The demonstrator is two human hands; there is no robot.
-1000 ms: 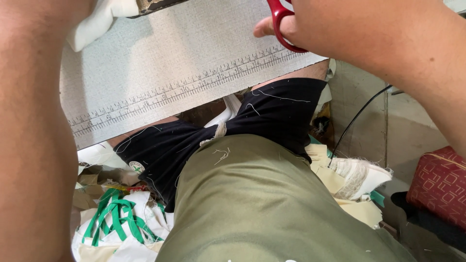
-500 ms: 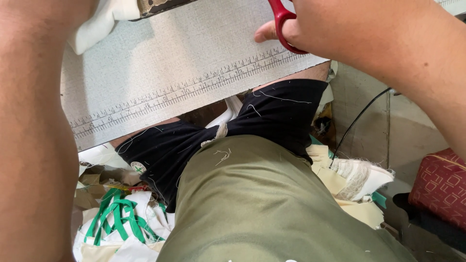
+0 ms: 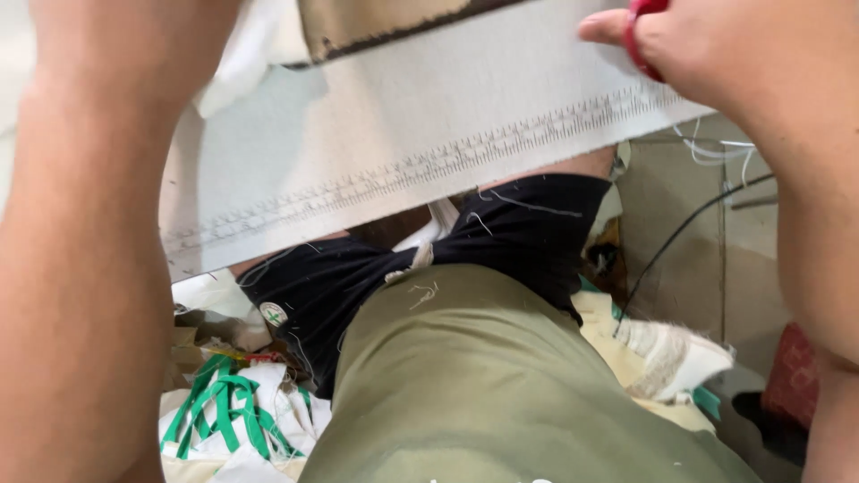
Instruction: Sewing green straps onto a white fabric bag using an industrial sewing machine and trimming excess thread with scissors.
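Currently, head view: right hand [image 3: 716,54] is seen top right, fingers closed through the red scissors handle [image 3: 640,40]. Pale grey fabric strip [image 3: 403,152] with a stitched edge is held up across the frame, above the lap. Only the left forearm [image 3: 89,250] is visible; left grip state cannot be told. Green-and-white scraps [image 3: 224,416] lie lower left.

Tiled floor [image 3: 680,233], black cable [image 3: 680,234], scattered fabric scraps [image 3: 224,420]
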